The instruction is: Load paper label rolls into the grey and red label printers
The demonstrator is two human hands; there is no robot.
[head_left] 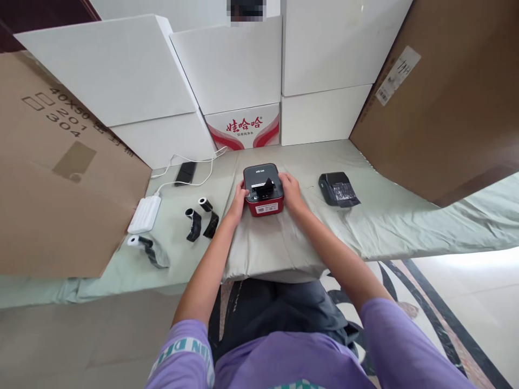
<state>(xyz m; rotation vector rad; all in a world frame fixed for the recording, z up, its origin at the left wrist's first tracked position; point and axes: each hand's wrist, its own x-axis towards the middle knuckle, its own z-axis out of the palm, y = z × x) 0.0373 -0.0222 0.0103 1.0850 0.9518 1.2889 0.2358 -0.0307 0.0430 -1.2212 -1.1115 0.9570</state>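
A small black-and-red label printer (263, 190) sits on a pale green cloth-covered surface (377, 216) in front of me. My left hand (239, 198) grips its left side and my right hand (291, 190) grips its right side, fingers curled against the casing. A black strip sticks up from the printer's top slot. To the left lie two paper rolls with black tails (201, 216), and a third roll (146, 247) lies nearer the edge.
A second black printer (338, 189) lies to the right. A white power adapter (145, 214) with cable and a black phone (185, 173) sit at left. White boxes (227, 65) stand behind; large cardboard sheets (52, 173) lean on both sides.
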